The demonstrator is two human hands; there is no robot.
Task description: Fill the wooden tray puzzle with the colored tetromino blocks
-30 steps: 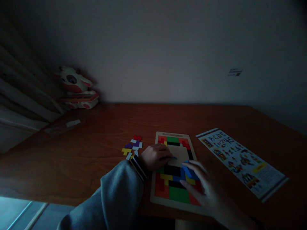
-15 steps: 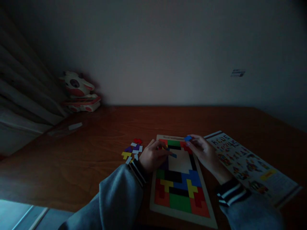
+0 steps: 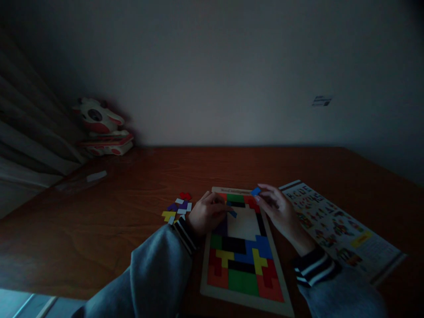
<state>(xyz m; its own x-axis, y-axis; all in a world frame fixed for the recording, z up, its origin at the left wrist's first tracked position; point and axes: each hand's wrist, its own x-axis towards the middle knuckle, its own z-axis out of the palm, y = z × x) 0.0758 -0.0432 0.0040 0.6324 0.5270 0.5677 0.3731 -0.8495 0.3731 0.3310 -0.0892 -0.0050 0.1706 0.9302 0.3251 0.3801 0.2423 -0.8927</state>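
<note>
A wooden puzzle board lies on the table, its lower part and edges filled with coloured block pieces and a bare pale area in its upper middle. My left hand is over the board's left side, fingers pinched on a small blue piece that shows past the fingertips. Above the board's upper right edge, my right hand holds another blue piece between thumb and fingers. Loose pieces in purple, yellow, red and white lie left of my left hand.
A printed pattern sheet lies right of the board. A cow-shaped toy stands at the table's back left, near a curtain. A white strip lies in front of the toy. Behind the table is a wall.
The whole view has shifted slightly, moving the scene left in the picture. Both hands keep their blue pieces, and the left hand's piece sits slightly closer to the board's left side.
</note>
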